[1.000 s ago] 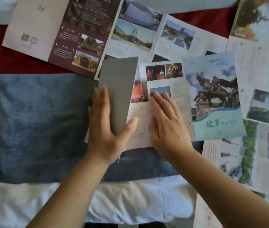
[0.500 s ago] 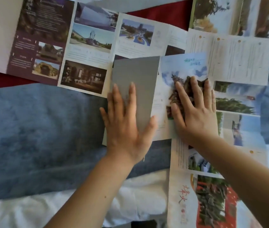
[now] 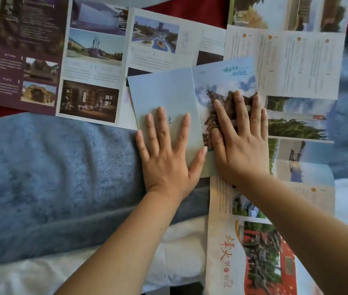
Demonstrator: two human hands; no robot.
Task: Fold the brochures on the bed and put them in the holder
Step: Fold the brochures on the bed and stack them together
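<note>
- Blue blanket [image 3: 47, 177] covers the left side. It is soft backing, so any crease needs firm, flat pressure.
- Maroon brochure [image 3: 28, 52] is at top left, fully opened and not yet folded. Its right end runs under the piece in hand.
- Working brochure [image 3: 164, 92] is at centre, lower edge on the blanket, upper part overlapping other sheets. The blank pale panel reads as a flap folded in, lying flat beside the cover panel [image 3: 228, 79] with the statue photo.
- Left hand [image 3: 166, 160] is palm down on the pale panel, fingers straight and spread, grasping nothing. Probably pinning the flap so it can't spring back.
- The crease runs between the two hands, which lie just beside each other. The left thumb tip sits at the panel's right edge.
- Right hand [image 3: 241, 150] lies flat on the cover panel, fingers extended, nothing gripped. Likely an anchor so the sheet doesn't slide on the fabric while the fold gets set.
- White text brochure [image 3: 296, 60] at upper right and orange-titled brochure [image 3: 243, 252] at lower right both lie open, waiting.
- Holder is not in view.
- Estimate: this piece needs one more fold, cover over flap, before it goes in. Several brochures remain, so the task is well short of done.
</note>
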